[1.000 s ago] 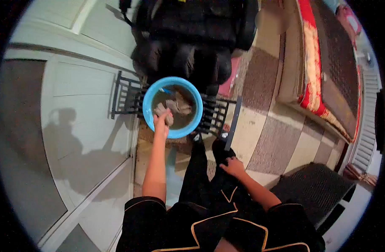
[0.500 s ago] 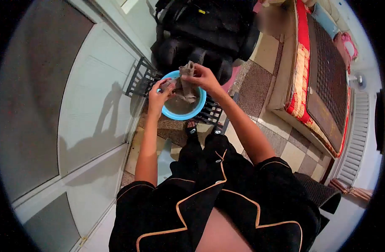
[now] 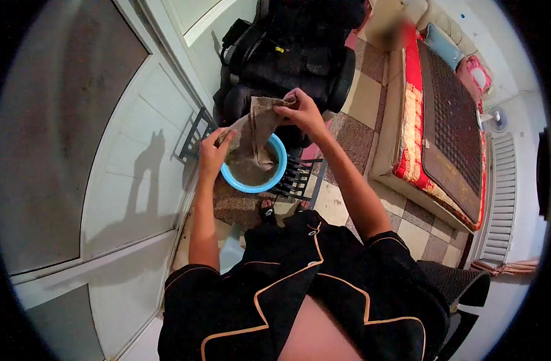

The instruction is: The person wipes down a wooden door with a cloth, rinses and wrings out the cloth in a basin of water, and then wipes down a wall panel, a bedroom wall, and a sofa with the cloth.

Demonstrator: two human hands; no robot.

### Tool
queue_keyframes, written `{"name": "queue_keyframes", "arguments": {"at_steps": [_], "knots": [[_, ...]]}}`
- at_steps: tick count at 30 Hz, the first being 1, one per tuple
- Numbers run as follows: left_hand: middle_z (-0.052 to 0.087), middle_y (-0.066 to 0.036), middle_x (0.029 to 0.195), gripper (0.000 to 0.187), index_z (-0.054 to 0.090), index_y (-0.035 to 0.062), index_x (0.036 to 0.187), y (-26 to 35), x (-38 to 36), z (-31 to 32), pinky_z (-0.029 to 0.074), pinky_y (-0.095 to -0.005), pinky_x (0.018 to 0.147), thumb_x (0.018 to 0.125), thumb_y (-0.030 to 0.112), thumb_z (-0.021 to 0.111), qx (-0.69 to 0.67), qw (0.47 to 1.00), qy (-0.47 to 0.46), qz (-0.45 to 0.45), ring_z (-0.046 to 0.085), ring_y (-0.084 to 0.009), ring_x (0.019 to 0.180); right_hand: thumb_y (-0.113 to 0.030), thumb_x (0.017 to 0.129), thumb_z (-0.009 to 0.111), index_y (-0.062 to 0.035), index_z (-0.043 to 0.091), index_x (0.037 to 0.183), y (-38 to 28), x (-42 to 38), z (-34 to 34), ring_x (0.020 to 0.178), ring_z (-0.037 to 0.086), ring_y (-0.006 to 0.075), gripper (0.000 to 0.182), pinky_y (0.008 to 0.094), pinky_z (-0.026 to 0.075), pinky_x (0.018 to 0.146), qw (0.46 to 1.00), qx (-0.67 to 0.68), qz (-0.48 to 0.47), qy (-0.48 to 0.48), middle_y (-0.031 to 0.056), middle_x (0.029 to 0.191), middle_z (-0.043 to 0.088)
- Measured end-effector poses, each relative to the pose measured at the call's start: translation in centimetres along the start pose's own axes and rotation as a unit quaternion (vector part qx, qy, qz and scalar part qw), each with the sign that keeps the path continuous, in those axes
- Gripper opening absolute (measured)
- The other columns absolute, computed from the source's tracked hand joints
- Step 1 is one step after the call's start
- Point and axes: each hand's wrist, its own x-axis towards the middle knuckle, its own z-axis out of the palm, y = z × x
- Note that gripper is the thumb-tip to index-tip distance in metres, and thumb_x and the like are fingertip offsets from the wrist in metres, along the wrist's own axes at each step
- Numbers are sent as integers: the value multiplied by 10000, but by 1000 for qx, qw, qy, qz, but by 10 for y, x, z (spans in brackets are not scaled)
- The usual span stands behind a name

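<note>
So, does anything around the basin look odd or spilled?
I see no spill. The one oddity is the water in the blue basin: it looks murky brown, not clear, perhaps from the cloth held over it.

A room in a home is shown, as indicated by a bed (image 3: pixel 453 126) spread with a red-and-gold cover (image 3: pixel 412 117), with pillows (image 3: pixel 445 47) placed at its far end. A padded black armchair (image 3: pixel 299 66) is set near a paneled door (image 3: pixel 137 156), and a ribbed white radiator (image 3: pixel 501 198) is seen beyond the bed's side edge, above patterned flooring (image 3: pixel 362 99).
</note>
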Motion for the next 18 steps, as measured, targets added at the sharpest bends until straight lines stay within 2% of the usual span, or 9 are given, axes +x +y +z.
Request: {"name": "queue_keyframes", "arguments": {"at_steps": [3,5,7,9,10,12,14,17,18], "knots": [[688,-83,828,274,656,12,1016,-14,6,-4,488,-304,703,870,233,728,31,990,-134,-1,622,-153,742,-72,878,691,-59,514,1075,-26,-1,3,995,596,165,264,347,612,784,989,44,-97,-106,31,969,602],[688,-61,879,333,628,16,1078,-17,12,-6,497,-297,739,859,245,731,-151,948,-275,-59,632,-154,763,-55,887,677,-62,535,1093,-55,-9,10,960,592,144,250,318,586,799,984,32,-104,-141,26,962,602],[683,-53,923,367,598,17,1141,-16,16,1,502,-293,776,859,220,716,-136,940,-307,-63,641,-151,798,-45,889,675,-72,567,1092,-70,-5,9,936,585,129,232,285,536,812,948,-24,-150,-279,15,990,610],[682,-44,903,303,621,-15,1095,-22,17,17,503,-310,769,852,154,691,-80,953,-285,57,644,-153,819,-124,872,718,-72,596,1049,-79,-7,12,911,583,128,221,279,496,812,940,-36,-173,-291,23,1013,621],[699,-121,870,250,643,-20,1060,-6,17,19,505,-354,742,839,96,658,-84,954,-287,-14,676,-257,804,-199,836,754,-70,577,1089,-81,-9,12,915,599,157,335,305,503,816,954,-128,-158,-220,53,1006,626],[697,-170,895,255,644,-27,1059,35,7,21,509,-370,764,815,46,626,-13,967,-255,0,683,-290,846,-274,800,790,-68,558,1129,-84,-16,18,918,614,186,452,331,509,819,954,-221,-143,-145,83,998,631],[666,-263,924,294,642,-36,1087,52,2,27,509,-404,781,797,-19,596,106,969,-220,37,677,-374,922,-407,719,831,-73,476,1231,-82,-30,32,941,634,260,706,380,505,843,928,-340,-149,36,165,1031,610],[679,-243,923,276,646,-37,1099,46,-3,33,515,-399,751,831,28,643,109,966,-201,121,698,-327,877,-435,701,836,-86,380,1325,-68,-28,39,955,643,319,848,408,503,859,908,-397,-121,54,234,1116,572],[679,-243,923,276,646,-37,1099,48,-4,32,515,-399,751,831,28,643,110,965,-204,121,698,-327,877,-350,736,831,-99,357,1362,-61,-21,33,977,641,310,824,404,507,887,910,-394,-121,32,233,1211,545]]}}
